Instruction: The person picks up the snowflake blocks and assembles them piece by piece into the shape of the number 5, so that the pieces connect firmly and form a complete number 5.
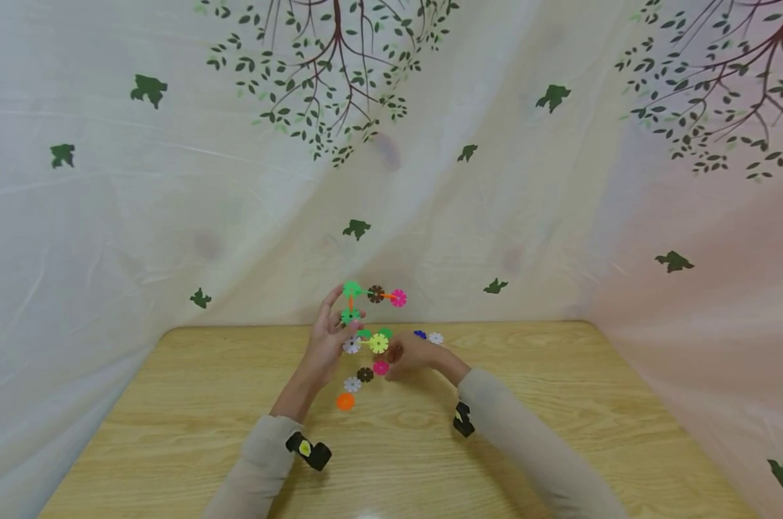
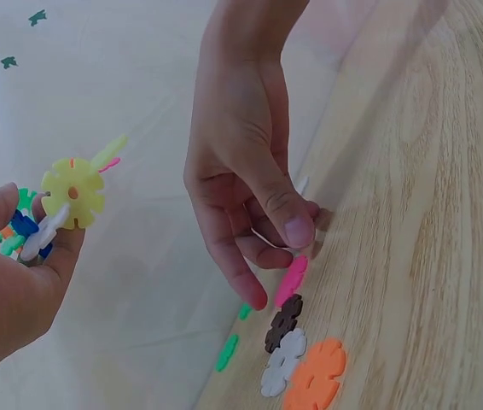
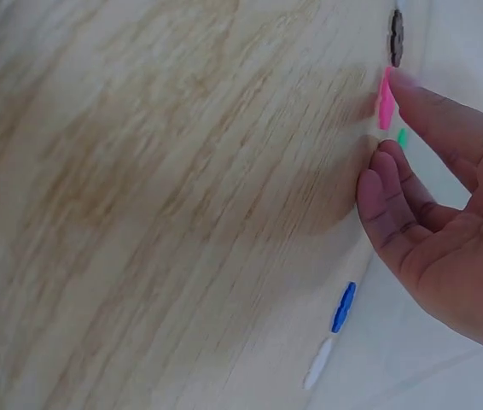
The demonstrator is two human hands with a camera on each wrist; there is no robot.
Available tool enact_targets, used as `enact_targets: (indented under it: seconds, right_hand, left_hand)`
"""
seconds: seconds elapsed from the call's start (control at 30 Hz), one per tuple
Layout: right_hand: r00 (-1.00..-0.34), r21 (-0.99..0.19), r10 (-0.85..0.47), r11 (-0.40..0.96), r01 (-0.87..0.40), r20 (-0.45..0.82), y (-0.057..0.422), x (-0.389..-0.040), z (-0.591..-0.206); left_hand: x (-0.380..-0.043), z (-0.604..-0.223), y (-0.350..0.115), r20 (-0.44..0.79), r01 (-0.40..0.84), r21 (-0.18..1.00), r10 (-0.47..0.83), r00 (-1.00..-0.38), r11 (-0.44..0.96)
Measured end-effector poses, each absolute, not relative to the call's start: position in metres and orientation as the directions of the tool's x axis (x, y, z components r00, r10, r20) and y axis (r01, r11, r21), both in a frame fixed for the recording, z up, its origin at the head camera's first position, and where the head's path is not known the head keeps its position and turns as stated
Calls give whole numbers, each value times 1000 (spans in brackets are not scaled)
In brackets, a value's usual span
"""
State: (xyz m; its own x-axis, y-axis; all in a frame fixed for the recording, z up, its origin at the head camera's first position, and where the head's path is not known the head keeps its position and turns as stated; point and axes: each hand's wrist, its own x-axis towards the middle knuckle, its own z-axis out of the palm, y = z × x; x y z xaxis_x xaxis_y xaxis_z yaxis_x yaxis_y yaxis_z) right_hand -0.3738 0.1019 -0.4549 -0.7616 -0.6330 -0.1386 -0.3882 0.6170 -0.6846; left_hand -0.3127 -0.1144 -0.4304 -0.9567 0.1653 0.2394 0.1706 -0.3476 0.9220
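Observation:
My left hand [image 1: 326,342] grips a built-up piece of notched plastic snowflake discs, its thumb pressed over a white disc [image 1: 351,344]. A yellow disc [image 2: 72,193] sticks out of that piece past the fingertips. Upward, green discs [image 1: 351,290] lead to a brown disc [image 1: 375,294] and a pink one [image 1: 399,298]. Low over the table, my right hand [image 2: 246,162] has loosely bent fingers with nothing held between them. One of its fingertips is right at a loose pink disc [image 3: 386,99] lying on the wood.
Loose discs lie in a line on the wooden table [image 1: 190,404]: brown [image 1: 365,375], white [image 1: 352,384] and orange [image 1: 345,401]. Beyond the right hand are a blue disc [image 3: 343,307] and a white one [image 3: 317,364]. A leaf-printed cloth [image 1: 430,238] hangs behind the table.

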Motion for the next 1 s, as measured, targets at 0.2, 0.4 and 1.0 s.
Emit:
enact_targets:
  seconds: [0.2,0.4,1.0]
  right_hand:
    - [-752,-667,-649,612,-424,-117,101,-375,-456]
    - [-741,-675,-663,596,-436,-107,103,-371,-457]
    - [-770,-783,-631,526,-331,-98,121,-360,-460]
  left_hand:
    - [-314,-431,-114,241,174,925,167,-956,-337]
    - [-314,-432,-114,240,173,926,167,-956,-337]
    - [-316,-435,-113,227,161,931,174,-958,-328]
